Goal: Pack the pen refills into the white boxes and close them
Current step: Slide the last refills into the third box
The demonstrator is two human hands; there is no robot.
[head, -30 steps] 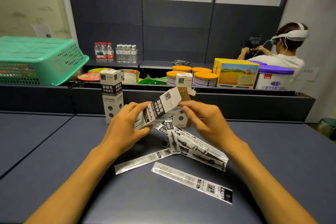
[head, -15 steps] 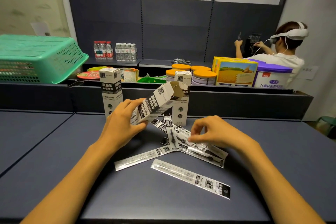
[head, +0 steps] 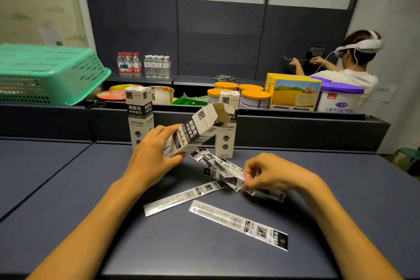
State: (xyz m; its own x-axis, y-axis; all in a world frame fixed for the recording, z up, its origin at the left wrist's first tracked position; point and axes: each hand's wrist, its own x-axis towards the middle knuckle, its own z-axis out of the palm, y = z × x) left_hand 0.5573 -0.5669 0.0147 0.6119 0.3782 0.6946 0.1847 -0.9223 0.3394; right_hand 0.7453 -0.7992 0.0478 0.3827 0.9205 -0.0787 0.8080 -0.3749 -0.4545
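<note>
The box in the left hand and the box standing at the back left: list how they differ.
The held box is tilted, its top flaps open; the back-left box stands upright on the table, closed. The left hand grips the held box; nothing touches the back-left box. Both are white with black printed bands.

The boxes [head: 195,129] were white with black bands, the refill packets [head: 238,225] silver and black, the bench [head: 68,188] dark blue-grey, the basket [head: 45,73] at upper left green.
</note>
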